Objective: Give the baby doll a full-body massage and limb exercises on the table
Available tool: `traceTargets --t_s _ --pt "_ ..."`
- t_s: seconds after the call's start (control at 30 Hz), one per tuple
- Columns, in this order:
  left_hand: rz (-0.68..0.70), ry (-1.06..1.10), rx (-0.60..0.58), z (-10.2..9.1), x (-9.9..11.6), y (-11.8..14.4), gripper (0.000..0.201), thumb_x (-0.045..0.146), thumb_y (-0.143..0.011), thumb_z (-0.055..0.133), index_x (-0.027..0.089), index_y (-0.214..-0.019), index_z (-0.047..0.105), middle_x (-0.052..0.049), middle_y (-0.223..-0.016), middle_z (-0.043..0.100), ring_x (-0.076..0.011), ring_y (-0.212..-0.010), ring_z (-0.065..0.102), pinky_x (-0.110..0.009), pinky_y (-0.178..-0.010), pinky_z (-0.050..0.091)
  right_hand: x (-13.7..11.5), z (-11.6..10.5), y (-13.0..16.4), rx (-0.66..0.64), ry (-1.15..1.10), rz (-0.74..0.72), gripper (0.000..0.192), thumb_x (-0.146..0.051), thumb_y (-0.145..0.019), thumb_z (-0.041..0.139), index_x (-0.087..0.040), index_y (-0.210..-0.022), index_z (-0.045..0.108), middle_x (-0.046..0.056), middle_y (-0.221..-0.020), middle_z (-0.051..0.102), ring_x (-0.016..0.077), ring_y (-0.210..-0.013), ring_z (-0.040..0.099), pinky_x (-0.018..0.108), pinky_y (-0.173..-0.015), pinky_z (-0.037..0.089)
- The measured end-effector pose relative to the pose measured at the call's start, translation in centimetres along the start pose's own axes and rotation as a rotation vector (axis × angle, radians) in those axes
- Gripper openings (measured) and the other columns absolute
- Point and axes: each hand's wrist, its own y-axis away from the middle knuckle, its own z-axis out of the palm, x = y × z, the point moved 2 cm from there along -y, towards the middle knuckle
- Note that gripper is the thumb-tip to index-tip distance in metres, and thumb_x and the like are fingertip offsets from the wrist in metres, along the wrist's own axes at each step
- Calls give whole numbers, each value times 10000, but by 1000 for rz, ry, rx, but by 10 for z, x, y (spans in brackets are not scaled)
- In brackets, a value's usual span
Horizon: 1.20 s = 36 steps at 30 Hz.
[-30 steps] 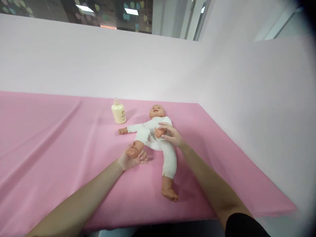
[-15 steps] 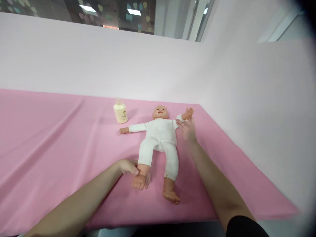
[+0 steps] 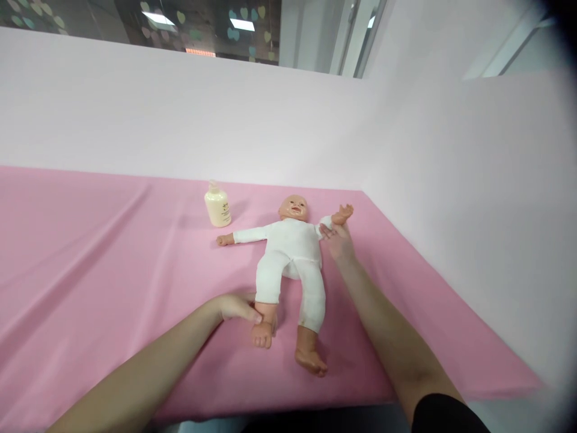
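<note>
A baby doll [image 3: 295, 243] with a white cloth body lies face up, its legs toward me and its arms spread. My left hand [image 3: 238, 308] is closed around the ankle of the doll's leg on the left, thumb on top and most fingers hidden beneath. At the doll's arm on the right, my right hand [image 3: 340, 243] is held from the near side, its fingers around the white sleeve just below the doll's open hand [image 3: 342, 214]. The doll's other foot [image 3: 310, 355] rests untouched.
A cream pump bottle [image 3: 219, 207] stands left of the doll's head. Pink cloth [image 3: 112, 258] with a few creases covers the table. White walls [image 3: 180, 114] rise behind it and along the right, with a window [image 3: 202, 30] above the back one.
The doll's held foot has swung slightly right with my left hand. My right hand has come a little nearer and closed on the arm. The doll's head has turned slightly right.
</note>
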Motion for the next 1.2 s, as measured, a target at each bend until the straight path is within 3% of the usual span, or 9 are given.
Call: traceTargets --t_s 0.13,0.27,0.43,0.57,0.77,0.93,1.03,1.1,1.2 --pt "180 168 134 -6 -7 -5 583 663 -683 613 103 -837 661 -115 -833 646 -272 -851 605 -462 -887 440 -5 34 22 -355 228 -78 418 -260 -621 737 -283 -1008 580 -25 -1024 625 153 -957 614 326 -873 517" --pt "284 223 231 -8 -7 -8 540 619 -751 569 91 -829 650 -107 -818 620 -245 -813 592 -439 -878 419 -5 51 40 -690 498 -229 366 -226 -665 722 -270 -1013 617 24 -1108 583 198 -1105 545 364 -956 457" --pt "305 247 260 -8 -7 -9 542 625 -776 534 97 -823 645 -93 -817 609 -221 -803 574 -392 -859 414 -3 58 53 -891 920 -321 331 -108 -712 578 -247 -1006 640 50 -1113 542 202 -1096 531 386 -979 431" --pt "255 206 213 -8 -9 -8 529 611 -759 557 97 -844 646 -105 -832 620 -233 -823 574 -406 -868 412 -3 59 57 -946 1028 -329 403 -59 -714 509 -267 -1037 632 38 -1130 533 187 -1111 527 376 -998 421" --pt "85 97 40 -1 -5 -3 542 585 -671 646 104 -919 674 -119 -916 654 -284 -934 586 -435 -955 395 -3 50 43 -782 836 -325 376 -190 -730 642 -253 -1098 597 62 -1243 506 226 -1237 455 428 -1057 378" --pt "-88 1 -86 7 -1 -1 504 546 -621 721 144 -925 696 -85 -953 685 -305 -1013 591 -420 -952 432 2 34 24 -447 452 -184 534 -300 -693 720 -261 -1182 509 51 -1223 573 198 -1102 568 370 -928 499" --pt "-108 -24 -128 8 -1 0 499 489 -646 741 147 -1005 685 -81 -1026 677 -294 -1050 589 -397 -955 439 0 19 12 -217 334 -191 566 -279 -662 724 -264 -1183 503 22 -1167 601 156 -966 618 316 -836 539" --pt "-99 -5 -123 7 -3 1 496 440 -650 760 148 -1041 674 -81 -1036 675 -285 -1052 595 -381 -932 453 -2 6 4 -95 267 -180 555 -256 -665 698 -267 -1181 494 -13 -1025 632 121 -824 641 285 -761 557" --pt "-50 123 26 2 -8 1 526 431 -624 787 157 -1054 659 -83 -1032 678 -270 -1029 608 -360 -884 476 0 -17 -6 104 154 -82 507 -209 -622 700 -249 -1085 499 -60 -776 614 101 -618 628 244 -614 561"
